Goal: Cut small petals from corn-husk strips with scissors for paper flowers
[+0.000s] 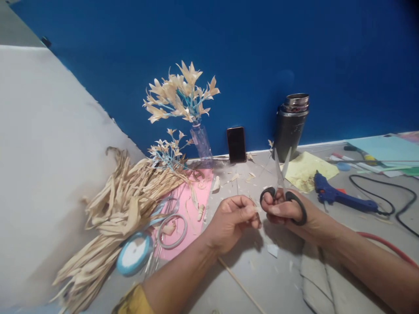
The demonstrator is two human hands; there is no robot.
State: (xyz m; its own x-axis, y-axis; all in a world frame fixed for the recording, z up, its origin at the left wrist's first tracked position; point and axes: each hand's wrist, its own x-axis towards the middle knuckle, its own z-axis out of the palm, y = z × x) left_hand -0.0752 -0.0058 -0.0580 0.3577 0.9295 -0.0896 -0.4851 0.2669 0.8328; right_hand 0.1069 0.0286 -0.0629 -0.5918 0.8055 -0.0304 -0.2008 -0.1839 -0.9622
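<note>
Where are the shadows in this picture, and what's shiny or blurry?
Head view: a soft shadow falls on the table below the left hand; same head view: the thermos flask's metal neck shines; head view again: the tiny pale piece at the left fingertips is too smeared to name.

light: diffuse | soft shadows on table [278, 288] | top-right frame corner dark | fine detail seemingly smeared

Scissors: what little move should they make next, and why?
Maybe the right hand should turn the scissors toward the left hand: they stand open but point toward the blue wall, while the left hand seems to pinch a pale scrap.
</note>
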